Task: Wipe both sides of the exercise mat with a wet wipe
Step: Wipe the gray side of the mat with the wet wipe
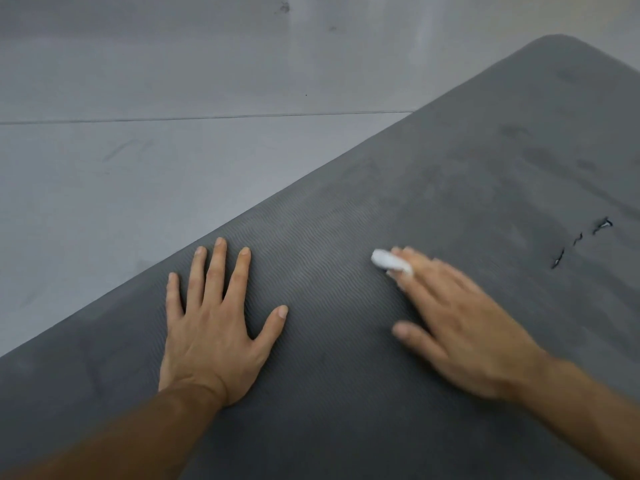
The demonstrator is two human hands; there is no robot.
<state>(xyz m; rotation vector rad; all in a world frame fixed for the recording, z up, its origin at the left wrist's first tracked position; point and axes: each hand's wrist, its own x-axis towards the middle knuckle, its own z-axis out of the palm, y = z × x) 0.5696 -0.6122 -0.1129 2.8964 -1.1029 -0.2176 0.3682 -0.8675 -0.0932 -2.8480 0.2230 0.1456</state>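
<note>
Mat [450,174]: flat on the floor [138,150], ribbed surface up. Wipe [389,259]: bunched, pressed onto the mat under the straight fingers of my right hand [467,323], which is blurred. My left hand [214,327]: spread flat on the mat.

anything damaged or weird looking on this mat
Yes. The exercise mat has a short row of small tears near its right side, beyond the right hand; something pale shows through the largest. The darker patches further up look like damp streaks rather than damage.
</note>
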